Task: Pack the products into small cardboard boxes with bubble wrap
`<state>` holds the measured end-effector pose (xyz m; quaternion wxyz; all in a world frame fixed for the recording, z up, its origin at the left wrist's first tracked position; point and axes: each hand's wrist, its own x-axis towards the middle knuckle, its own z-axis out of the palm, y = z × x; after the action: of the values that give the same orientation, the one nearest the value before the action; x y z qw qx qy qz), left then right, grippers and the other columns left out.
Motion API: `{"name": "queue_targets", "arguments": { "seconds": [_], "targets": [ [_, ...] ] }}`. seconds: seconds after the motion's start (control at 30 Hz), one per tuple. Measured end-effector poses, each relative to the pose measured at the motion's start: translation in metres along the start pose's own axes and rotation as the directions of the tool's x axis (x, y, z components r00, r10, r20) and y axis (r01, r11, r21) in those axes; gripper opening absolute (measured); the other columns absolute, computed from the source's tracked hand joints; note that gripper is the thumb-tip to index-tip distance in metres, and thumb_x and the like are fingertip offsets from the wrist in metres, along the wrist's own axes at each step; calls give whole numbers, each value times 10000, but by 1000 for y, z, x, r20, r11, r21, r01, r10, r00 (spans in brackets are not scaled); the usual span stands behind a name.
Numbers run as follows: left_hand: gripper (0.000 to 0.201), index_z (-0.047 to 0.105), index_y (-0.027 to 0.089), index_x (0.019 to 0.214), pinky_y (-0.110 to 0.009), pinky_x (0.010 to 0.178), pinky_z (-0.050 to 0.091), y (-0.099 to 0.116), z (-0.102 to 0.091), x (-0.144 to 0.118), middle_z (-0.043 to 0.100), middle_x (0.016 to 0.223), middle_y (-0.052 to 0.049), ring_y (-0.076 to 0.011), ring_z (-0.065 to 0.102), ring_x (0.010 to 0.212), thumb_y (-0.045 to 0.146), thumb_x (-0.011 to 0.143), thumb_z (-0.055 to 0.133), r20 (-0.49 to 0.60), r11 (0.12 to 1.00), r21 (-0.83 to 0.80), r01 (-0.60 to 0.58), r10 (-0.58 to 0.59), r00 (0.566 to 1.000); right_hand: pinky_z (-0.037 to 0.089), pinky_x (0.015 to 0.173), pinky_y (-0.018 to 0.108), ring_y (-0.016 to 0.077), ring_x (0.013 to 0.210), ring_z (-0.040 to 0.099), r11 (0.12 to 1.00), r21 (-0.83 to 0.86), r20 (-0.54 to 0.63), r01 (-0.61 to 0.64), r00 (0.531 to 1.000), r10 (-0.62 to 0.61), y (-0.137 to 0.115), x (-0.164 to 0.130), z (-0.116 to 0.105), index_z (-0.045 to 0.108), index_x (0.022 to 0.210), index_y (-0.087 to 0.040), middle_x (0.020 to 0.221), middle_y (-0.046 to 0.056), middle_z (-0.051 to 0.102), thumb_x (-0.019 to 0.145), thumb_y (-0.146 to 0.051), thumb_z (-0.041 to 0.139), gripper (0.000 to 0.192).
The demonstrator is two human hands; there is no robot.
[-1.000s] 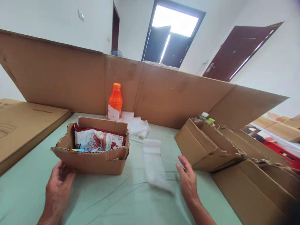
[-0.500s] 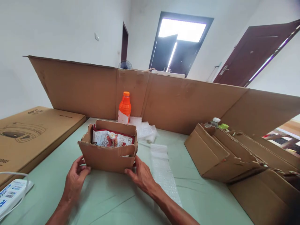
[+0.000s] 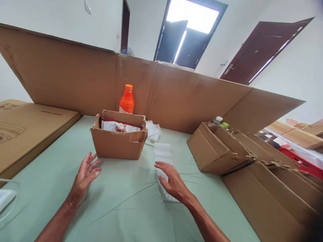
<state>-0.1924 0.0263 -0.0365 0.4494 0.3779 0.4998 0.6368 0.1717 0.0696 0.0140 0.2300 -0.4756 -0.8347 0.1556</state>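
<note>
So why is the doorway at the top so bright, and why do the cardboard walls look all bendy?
Head view: the doorway window is blown out white by daylight; the wide lens bows the cardboard wall and stretches the edges; the box is sharp, both hands only slightly soft; shadows on the table are faint.

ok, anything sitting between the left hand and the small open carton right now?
Nothing visible. The left hand is open, palm down over bare green tabletop, just short of the small open carton. The bubble wrap strip lies off to the carton's right, under the right hand.
</note>
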Motion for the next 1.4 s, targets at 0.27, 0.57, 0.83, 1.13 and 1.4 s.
{"name": "queue_targets", "arguments": {
  "seconds": [0.27,0.57,0.83,1.13,1.4],
  "targets": [
    [545,597,232,1244,-428,887,534,11,7,-10,639,1232,-85,-285,646,1077,421,744,706,-178,945,320,-69,131,975,459,1034,513,306,1287,565,974,-226,114,-5,993,31,17,-74,-17,672,1256,-184,1376,156,627,738,-76,543,545],
    [860,298,289,1554,-554,1172,363,17,90,-122,387,1588,-115,-337,372,1458,184,783,665,606,592,494,-637,291,741,495,925,422,228,971,700,996,60,108,65,992,-71,-34,-89,-34,734,1073,-265,1047,42,773,888,-137,505,321],
    [461,632,260,1303,-403,991,535,-2,121,-154,732,1186,-83,-237,670,1100,171,858,554,685,743,476,-471,23,728,539,794,287,201,912,692,839,525,461,-144,877,-138,-54,-98,-53,760,1112,-240,1007,23,765,975,-509,488,407],
    [360,712,215,1144,-329,856,545,3,118,-169,763,994,-71,-223,696,926,206,822,551,582,769,547,-331,-65,811,443,1066,438,228,1196,612,906,422,-22,-19,999,31,-16,-14,-24,716,1179,-233,1248,96,699,965,-402,478,362],
    [404,630,186,1242,-266,754,509,15,121,-160,732,927,-36,-172,665,819,280,868,510,481,812,545,-209,-99,871,462,1069,475,245,1253,593,954,299,-322,8,942,93,-19,-106,-23,690,1170,-277,1337,81,653,942,-269,540,273]
  ]
}}
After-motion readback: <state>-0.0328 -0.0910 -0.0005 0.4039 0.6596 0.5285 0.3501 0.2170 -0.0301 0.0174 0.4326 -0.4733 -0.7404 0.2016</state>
